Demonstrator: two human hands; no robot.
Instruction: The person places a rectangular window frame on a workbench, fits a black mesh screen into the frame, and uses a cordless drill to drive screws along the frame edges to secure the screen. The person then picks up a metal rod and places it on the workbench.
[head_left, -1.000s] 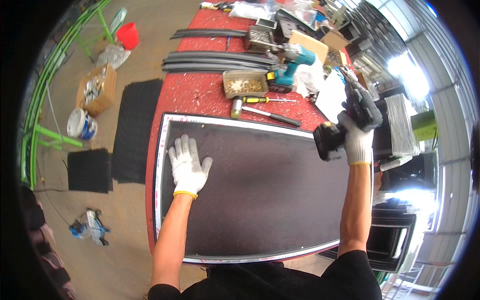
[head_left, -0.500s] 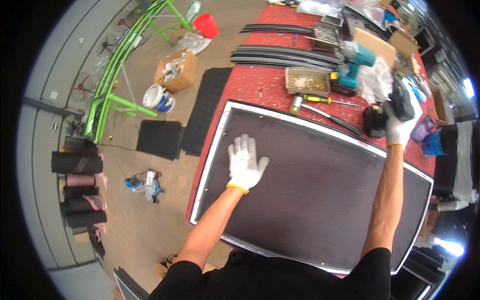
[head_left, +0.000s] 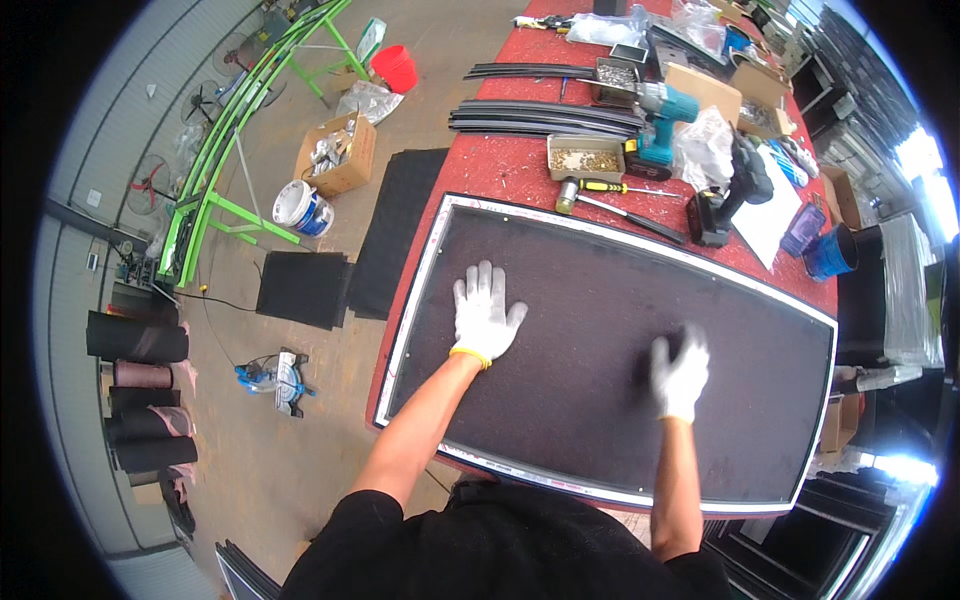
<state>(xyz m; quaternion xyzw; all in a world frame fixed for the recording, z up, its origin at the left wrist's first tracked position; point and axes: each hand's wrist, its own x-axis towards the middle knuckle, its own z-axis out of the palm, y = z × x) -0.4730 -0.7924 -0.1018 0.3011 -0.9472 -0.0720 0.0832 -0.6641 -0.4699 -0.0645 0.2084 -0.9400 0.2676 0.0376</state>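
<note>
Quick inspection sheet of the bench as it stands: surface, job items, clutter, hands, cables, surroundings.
Surface: red table, crowded at the far end.
Job's things: black panel in a pale frame, lying flat.
Clutter: teal drill, black drill, screw tray, mallet, black strips, boxes, bags.
Hands: left hand flat and spread on the panel; right hand on the panel, blurred; both gloved.
Cables: thin black cable on the floor.
Surroundings: green rack, bucket, black mats, rolls.
</note>
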